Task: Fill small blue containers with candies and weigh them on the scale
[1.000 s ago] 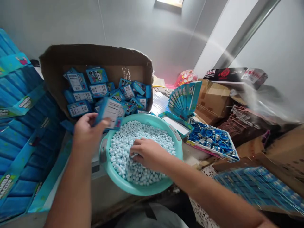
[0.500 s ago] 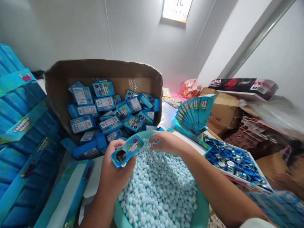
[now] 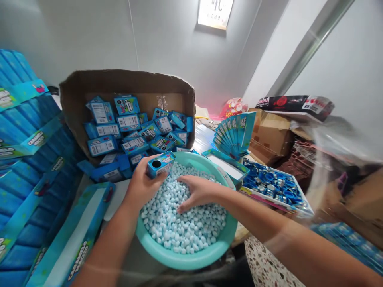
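A small blue candy box point(image 3: 162, 163) with a round dark hole in its top is gripped by my left hand point(image 3: 143, 179), over the left rim of the basin. My right hand point(image 3: 196, 193) rests on the pale blue candies point(image 3: 185, 233), thumb and fingers apart, the fingertips partly among the pieces. The candies fill a turquoise basin point(image 3: 182, 261). Whether any candy lies under my right palm is hidden.
Behind the basin, a cardboard carton point(image 3: 128, 81) lies with many blue boxes in it. Blue display trays point(image 3: 26, 139) are stacked at left. To the right stand a tray of blue caps point(image 3: 273, 185), a fan of printed cards point(image 3: 235, 133) and cartons point(image 3: 271, 129).
My right hand has come down and nearer onto the candies. The box in my left hand has tipped more upright. The view has shifted, showing more of the basin.
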The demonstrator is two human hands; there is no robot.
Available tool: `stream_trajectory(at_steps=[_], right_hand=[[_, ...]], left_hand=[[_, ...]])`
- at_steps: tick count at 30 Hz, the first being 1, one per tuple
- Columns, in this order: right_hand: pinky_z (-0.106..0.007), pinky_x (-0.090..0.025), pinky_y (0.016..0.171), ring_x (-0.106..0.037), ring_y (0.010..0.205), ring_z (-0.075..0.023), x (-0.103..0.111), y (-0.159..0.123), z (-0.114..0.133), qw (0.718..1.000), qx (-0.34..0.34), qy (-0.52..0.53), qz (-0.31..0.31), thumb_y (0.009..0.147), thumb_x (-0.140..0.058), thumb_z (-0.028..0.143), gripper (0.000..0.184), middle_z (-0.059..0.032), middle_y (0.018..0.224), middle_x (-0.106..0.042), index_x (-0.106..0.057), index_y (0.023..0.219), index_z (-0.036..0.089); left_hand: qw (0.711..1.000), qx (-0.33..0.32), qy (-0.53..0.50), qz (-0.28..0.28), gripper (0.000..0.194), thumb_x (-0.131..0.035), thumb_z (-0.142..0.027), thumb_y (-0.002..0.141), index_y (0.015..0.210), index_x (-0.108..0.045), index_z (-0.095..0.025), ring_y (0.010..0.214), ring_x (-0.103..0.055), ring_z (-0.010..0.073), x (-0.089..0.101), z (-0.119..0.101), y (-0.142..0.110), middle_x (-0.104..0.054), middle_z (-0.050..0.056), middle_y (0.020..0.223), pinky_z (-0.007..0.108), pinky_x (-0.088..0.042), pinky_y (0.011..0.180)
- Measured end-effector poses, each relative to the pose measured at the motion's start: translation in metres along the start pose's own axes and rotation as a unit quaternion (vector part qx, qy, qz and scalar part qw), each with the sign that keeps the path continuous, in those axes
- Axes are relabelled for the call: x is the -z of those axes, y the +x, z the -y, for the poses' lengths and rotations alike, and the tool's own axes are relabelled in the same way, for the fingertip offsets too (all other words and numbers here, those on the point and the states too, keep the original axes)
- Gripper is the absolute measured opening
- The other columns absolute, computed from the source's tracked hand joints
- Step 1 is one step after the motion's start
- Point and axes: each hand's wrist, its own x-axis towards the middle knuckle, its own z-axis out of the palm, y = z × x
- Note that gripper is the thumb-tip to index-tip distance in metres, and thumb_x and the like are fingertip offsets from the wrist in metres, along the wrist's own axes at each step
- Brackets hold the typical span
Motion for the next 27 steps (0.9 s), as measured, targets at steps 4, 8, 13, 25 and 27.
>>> stream_trajectory(at_steps=[4,8,13,25,27], right_hand=[[-0.04,-0.05,0.097,-0.062,0.119,-0.0342,-0.004,0.004,0.01,1.0,-0.007,0.013,-0.013,0.056,-0.088,0.054,0.091,-0.0114,0.134,-0.066,-0.06,0.136,0.019],[-0.03,-0.049,0.074,-0.069,0.092,-0.0263,-0.009,0.015,0.016,0.999,0.013,-0.006,-0.046,0.062,-0.084,0.04,0.05,-0.0028,0.103,-0.075,-0.07,0.106,0.022],[-0.03,-0.045,0.07,-0.068,0.084,-0.0255,-0.01,0.014,0.019,0.996,0.013,-0.067,-0.054,0.065,-0.083,0.033,0.04,-0.0052,0.094,-0.076,-0.072,0.1,0.019],[-0.024,-0.043,0.05,-0.054,0.06,-0.0112,0.019,-0.009,0.044,0.951,0.064,0.247,-0.174,0.069,-0.079,0.019,0.018,0.0036,0.075,-0.062,-0.067,0.083,0.023],[-0.023,-0.042,0.047,-0.054,0.056,-0.0101,0.025,-0.002,0.043,0.916,0.086,0.338,-0.199,0.067,-0.081,0.015,0.022,0.0038,0.075,-0.062,-0.067,0.083,0.022]], left_hand=[[0.997,0.024,0.014,0.075,0.053,-0.081,-0.041,0.077,0.123,-0.063,-0.021,0.114,-0.068,0.0304,-0.002,0.0,0.005,-0.071,0.01,0.12,0.046,-0.052,0.104],[0.993,0.05,-0.019,0.104,0.054,-0.081,-0.043,0.077,0.123,-0.063,-0.021,0.115,-0.067,0.03,-0.002,-0.002,0.008,-0.072,0.009,0.12,0.043,-0.054,0.102],[0.995,0.016,0.025,0.092,0.044,-0.077,-0.039,0.081,0.121,-0.065,-0.022,0.11,-0.068,0.0291,-0.001,-0.003,0.002,-0.073,0.006,0.115,0.039,-0.056,0.098],[0.986,-0.013,0.052,0.157,0.047,-0.068,-0.03,0.09,0.135,-0.057,-0.026,0.122,-0.063,0.0277,0.001,-0.011,-0.005,-0.064,0.005,0.137,0.041,-0.049,0.108],[0.985,-0.008,0.05,0.163,0.046,-0.066,-0.029,0.091,0.136,-0.055,-0.027,0.124,-0.062,0.0278,0.001,-0.011,-0.006,-0.062,0.005,0.14,0.042,-0.048,0.109]])
